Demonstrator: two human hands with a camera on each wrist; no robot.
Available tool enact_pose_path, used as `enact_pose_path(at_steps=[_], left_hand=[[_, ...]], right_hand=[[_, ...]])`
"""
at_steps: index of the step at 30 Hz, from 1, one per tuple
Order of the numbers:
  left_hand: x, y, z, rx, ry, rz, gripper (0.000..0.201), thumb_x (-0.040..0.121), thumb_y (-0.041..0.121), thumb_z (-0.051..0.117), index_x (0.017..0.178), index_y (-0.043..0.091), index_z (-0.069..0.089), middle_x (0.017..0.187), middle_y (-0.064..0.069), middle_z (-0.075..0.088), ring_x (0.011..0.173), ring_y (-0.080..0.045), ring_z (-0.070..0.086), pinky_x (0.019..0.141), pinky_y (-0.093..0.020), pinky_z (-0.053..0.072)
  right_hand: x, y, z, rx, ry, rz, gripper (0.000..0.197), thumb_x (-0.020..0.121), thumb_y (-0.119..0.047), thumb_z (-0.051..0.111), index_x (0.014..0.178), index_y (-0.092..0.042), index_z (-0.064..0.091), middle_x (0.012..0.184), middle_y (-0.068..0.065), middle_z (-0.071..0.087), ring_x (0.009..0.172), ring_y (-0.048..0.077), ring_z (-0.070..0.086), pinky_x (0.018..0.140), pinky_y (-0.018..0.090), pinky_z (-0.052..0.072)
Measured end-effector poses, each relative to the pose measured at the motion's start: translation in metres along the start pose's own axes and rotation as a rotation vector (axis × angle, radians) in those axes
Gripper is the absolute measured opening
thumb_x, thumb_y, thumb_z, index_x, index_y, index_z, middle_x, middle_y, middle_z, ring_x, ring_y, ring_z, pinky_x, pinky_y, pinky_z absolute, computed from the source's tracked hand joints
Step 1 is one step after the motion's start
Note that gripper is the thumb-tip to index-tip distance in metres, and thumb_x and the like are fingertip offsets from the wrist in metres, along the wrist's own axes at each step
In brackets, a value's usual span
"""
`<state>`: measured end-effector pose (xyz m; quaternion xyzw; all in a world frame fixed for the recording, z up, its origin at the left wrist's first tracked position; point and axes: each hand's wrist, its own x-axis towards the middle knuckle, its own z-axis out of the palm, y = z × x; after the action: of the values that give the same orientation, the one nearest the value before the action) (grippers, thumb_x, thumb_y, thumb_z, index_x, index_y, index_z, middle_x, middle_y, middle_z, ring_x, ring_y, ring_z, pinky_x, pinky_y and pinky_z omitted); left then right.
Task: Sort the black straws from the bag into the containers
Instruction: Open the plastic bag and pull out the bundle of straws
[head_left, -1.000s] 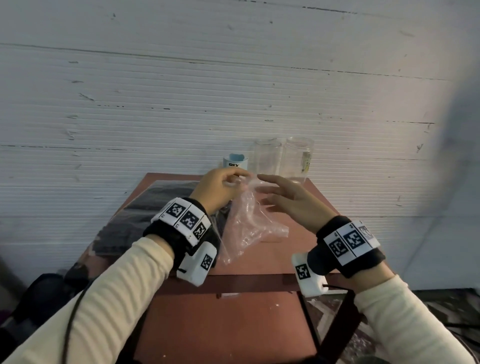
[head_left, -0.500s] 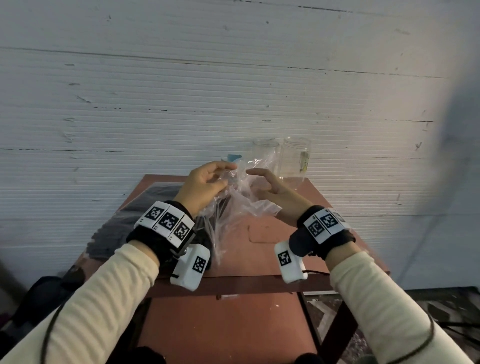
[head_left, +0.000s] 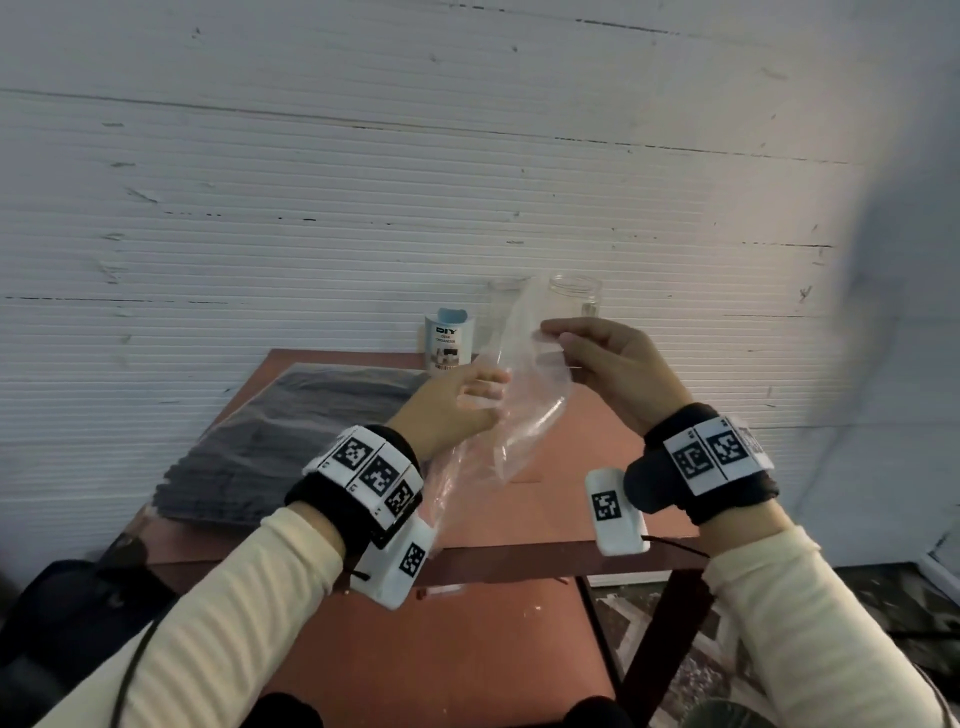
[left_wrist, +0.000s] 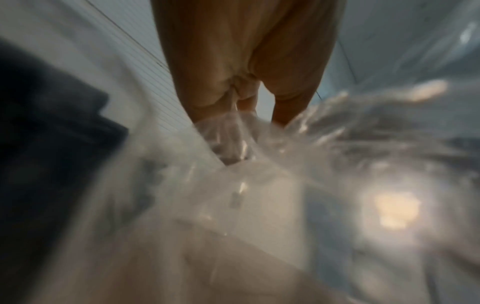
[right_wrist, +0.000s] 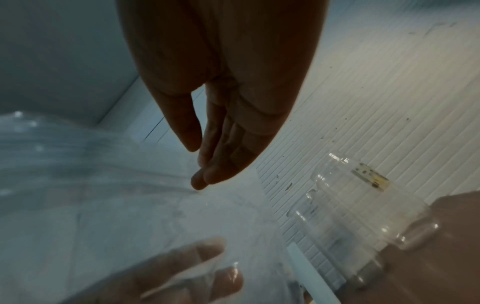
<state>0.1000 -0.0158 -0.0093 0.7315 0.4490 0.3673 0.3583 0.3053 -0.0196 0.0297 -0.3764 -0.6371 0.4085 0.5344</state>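
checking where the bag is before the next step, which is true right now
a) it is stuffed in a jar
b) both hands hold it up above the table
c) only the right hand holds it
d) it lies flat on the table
b: the head view shows the bag lifted off the table, with the left hand gripping one side and the right hand pinching its upper edge.
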Motion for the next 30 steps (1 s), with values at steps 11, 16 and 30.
enact_pose_path(at_steps=[11, 16, 30], left_hand=[[0.011, 0.036, -0.024, -0.348, 0.142, -0.037, 0.021, 0.09, 0.02, 0.065, 0.111, 0.014, 0.065, 0.102, -0.011, 0.066, 0.086, -0.019, 0.066, 0.085, -0.028, 0.057], [0.007, 0.037, -0.018, -0.478, 0.099, -0.08, 0.027, 0.087, 0.013, 0.068, 0.111, 0.005, 0.061, 0.102, -0.018, 0.07, 0.088, -0.024, 0.071, 0.083, -0.029, 0.058], [-0.004, 0.018, -0.027, -0.588, 0.091, -0.078, 0.023, 0.085, -0.012, 0.061, 0.093, 0.008, 0.057, 0.086, -0.012, 0.068, 0.075, -0.018, 0.071, 0.068, -0.025, 0.06]], right_hand=[[-0.006, 0.003, 0.026, -0.243, -0.069, -0.093, 0.017, 0.089, -0.008, 0.066, 0.104, -0.011, 0.071, 0.104, 0.001, 0.073, 0.085, 0.009, 0.068, 0.074, 0.018, 0.052], [-0.006, 0.009, 0.043, -0.212, 0.014, -0.072, 0.013, 0.079, -0.01, 0.077, 0.09, -0.012, 0.071, 0.09, 0.001, 0.074, 0.083, 0.021, 0.072, 0.079, 0.027, 0.057], [-0.004, 0.015, 0.048, -0.273, -0.097, -0.135, 0.019, 0.083, 0.003, 0.067, 0.091, -0.013, 0.064, 0.083, -0.005, 0.061, 0.066, 0.012, 0.057, 0.068, 0.021, 0.048]])
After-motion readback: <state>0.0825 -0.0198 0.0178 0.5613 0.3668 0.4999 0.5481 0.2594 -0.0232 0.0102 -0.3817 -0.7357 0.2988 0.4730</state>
